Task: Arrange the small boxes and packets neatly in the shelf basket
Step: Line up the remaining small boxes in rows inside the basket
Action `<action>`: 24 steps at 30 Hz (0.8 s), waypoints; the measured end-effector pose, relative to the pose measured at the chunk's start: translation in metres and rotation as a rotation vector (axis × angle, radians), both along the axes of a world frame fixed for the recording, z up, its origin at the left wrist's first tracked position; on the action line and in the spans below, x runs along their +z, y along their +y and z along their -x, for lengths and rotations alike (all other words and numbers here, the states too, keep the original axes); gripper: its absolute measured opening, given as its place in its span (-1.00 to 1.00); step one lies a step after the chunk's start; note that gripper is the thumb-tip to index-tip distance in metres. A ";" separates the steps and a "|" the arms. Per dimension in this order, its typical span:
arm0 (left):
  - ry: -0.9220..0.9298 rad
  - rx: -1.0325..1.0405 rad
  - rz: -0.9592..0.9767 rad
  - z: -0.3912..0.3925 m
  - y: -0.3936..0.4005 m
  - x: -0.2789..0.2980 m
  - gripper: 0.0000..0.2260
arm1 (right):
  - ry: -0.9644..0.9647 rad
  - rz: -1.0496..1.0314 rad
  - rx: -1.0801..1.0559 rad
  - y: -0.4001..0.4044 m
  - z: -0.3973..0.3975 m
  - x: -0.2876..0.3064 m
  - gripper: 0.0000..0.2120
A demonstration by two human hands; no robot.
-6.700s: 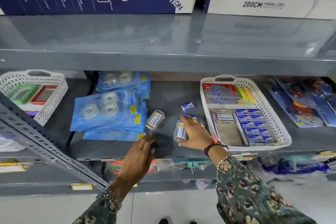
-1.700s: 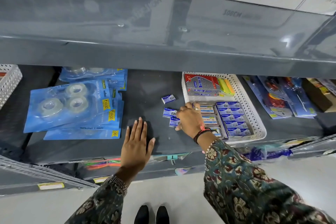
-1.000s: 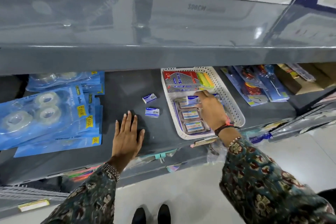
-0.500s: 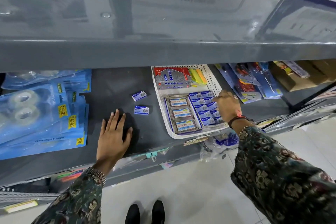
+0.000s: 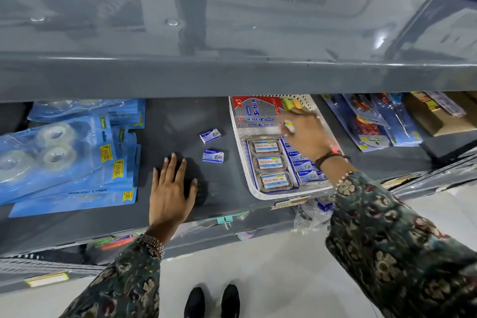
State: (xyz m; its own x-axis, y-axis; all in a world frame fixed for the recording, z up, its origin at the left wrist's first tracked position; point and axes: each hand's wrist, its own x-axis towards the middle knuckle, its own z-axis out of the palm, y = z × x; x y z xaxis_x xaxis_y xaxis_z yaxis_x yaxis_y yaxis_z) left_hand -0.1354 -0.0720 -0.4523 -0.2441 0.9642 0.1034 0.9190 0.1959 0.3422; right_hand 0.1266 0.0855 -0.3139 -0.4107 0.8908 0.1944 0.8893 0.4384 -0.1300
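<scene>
A white perforated basket (image 5: 260, 195) sits on the grey shelf. It holds a column of three clear labelled boxes (image 5: 269, 162), a row of small blue boxes (image 5: 305, 171), a red and silver box (image 5: 258, 111) and coloured pads (image 5: 291, 104) at the back. My right hand (image 5: 307, 134) is inside the basket with its fingers spread over the back of the blue row, fingertips by a small pale item. Two small blue boxes (image 5: 210, 135) (image 5: 213, 156) lie loose on the shelf left of the basket. My left hand (image 5: 171, 188) rests flat on the shelf, holding nothing.
Blue tape packets (image 5: 64, 160) are stacked at the left of the shelf. Carded tool packs (image 5: 371, 124) and a brown carton (image 5: 436, 116) lie right of the basket. A grey upper shelf (image 5: 232, 33) overhangs closely, with white cartons on it.
My right hand has moved from the basket's right side to its back, near the red and silver box. The left hand stays flat on the shelf. The view has shifted slightly.
</scene>
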 end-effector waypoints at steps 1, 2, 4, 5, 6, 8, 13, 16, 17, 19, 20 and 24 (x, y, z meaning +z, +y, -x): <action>0.006 0.000 0.001 0.001 0.000 0.000 -0.43 | 0.010 0.002 0.083 -0.003 0.019 0.000 -0.73; 0.009 -0.003 0.003 0.002 0.001 0.001 -0.43 | 0.000 0.008 0.160 -0.007 0.036 -0.004 -0.74; 0.016 -0.008 0.006 0.002 0.002 0.001 -0.43 | -0.044 0.015 0.288 -0.015 0.064 -0.015 -0.75; 0.021 -0.010 0.006 0.001 0.002 0.001 -0.43 | -0.073 0.018 0.329 -0.019 0.074 -0.022 -0.76; 0.024 -0.012 0.005 0.001 0.002 0.002 -0.44 | -0.123 0.034 0.348 -0.022 0.083 -0.030 -0.75; 0.015 -0.016 -0.005 -0.001 0.002 0.003 -0.44 | -0.291 0.052 0.345 -0.029 0.098 -0.042 -0.74; 0.003 -0.023 -0.010 0.000 0.003 0.004 -0.46 | -0.459 0.102 0.295 -0.037 0.122 -0.059 -0.74; 0.003 -0.021 -0.010 0.001 0.000 0.004 -0.45 | -0.499 0.127 0.279 -0.042 0.128 -0.058 -0.74; 0.000 -0.020 -0.011 0.002 0.000 0.004 -0.45 | -0.490 0.117 0.275 -0.042 0.129 -0.059 -0.78; -0.005 -0.016 -0.013 0.003 -0.001 0.004 -0.45 | -0.467 0.120 0.276 -0.041 0.133 -0.056 -0.79; -0.003 -0.015 -0.014 0.004 -0.002 0.004 -0.45 | -0.468 0.110 0.279 -0.042 0.134 -0.056 -0.78; 0.014 -0.021 -0.008 0.004 -0.002 0.004 -0.45 | -0.322 -0.003 0.249 -0.038 0.129 -0.056 -0.60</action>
State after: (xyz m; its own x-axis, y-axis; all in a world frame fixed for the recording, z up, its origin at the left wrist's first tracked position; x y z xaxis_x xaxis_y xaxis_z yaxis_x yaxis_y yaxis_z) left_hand -0.1395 -0.0744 -0.4486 -0.2225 0.9682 0.1147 0.9274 0.1739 0.3312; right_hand -0.0021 0.0472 -0.3700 -0.6539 0.7563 0.0227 0.7511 0.6452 0.1397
